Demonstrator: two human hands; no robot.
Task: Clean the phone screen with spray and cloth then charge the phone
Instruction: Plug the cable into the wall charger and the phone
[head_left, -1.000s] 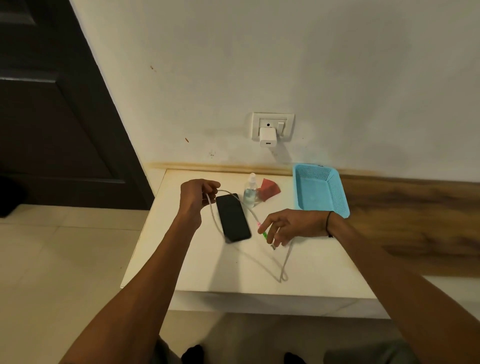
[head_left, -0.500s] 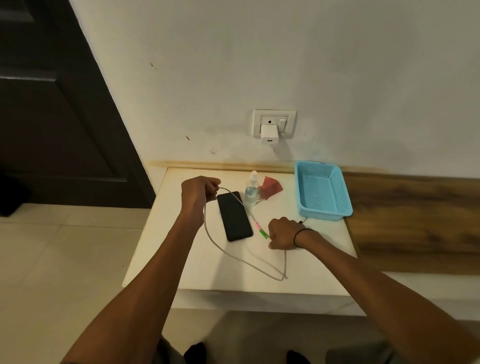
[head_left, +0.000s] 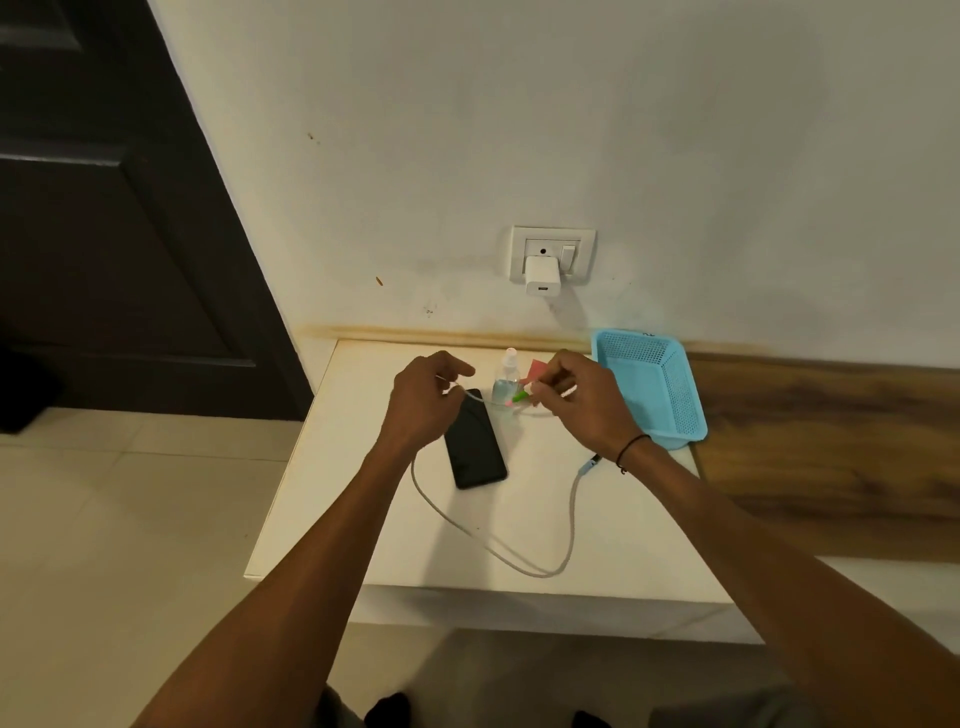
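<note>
A slack cable (head_left: 519, 564) is looped on the desk (head_left: 597, 525) nearest the body, below both hands. The phone (head_left: 475, 439) lies flat just beneath the left hand (head_left: 423, 397), which pinches the cable. The right hand (head_left: 574, 397) is clamped on the green-marked end beside the spray (head_left: 506, 382). If the cable is pulled taut, the spray could be toppled or the phone dragged. The charger (head_left: 541, 275) sits beyond, on the wall.
</note>
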